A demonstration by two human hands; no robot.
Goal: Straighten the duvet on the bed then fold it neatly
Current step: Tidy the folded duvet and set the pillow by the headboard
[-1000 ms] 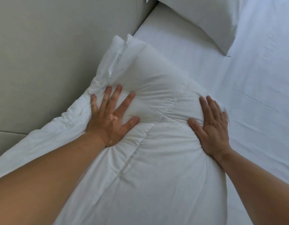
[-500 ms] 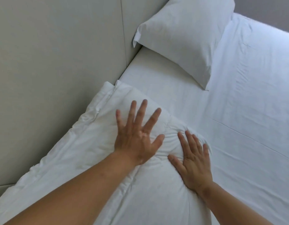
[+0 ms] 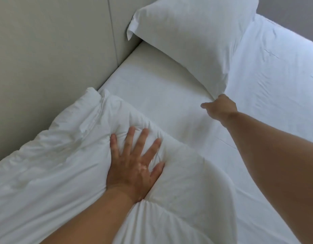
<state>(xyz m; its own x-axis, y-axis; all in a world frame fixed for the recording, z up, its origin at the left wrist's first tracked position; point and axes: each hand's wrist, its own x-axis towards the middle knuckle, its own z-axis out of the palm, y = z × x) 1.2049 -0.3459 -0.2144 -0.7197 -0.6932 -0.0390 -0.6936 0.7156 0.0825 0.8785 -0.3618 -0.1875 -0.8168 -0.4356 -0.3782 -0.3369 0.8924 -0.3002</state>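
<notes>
Nearest the camera, the white duvet [image 3: 55,173] lies bunched in a thick, puffy folded bundle along the left side of the bed [image 3: 169,106], its left edge pushed up against the grey padded headboard [image 3: 46,50]. The left hand [image 3: 134,166] rests palm down on top of the bundle near its far end, its fingers [image 3: 142,138] straight and spread wide, pressing a dent with radiating creases into the filling; it holds nothing. The far corner of the duvet rises in a ruffled peak just beyond the hand, touching the headboard. To the right, the bare right forearm stretches out across the white fitted sheet [image 3: 275,76], well clear of the duvet. The right hand [image 3: 221,110] is at the near corner of the white pillow [image 3: 196,41], touching it, thumb pointing left; its other fingers are blurred and hidden behind the hand, so whether they grip the corner cannot be told. The pillow lies at the far end of the bed, against the headboard
</notes>
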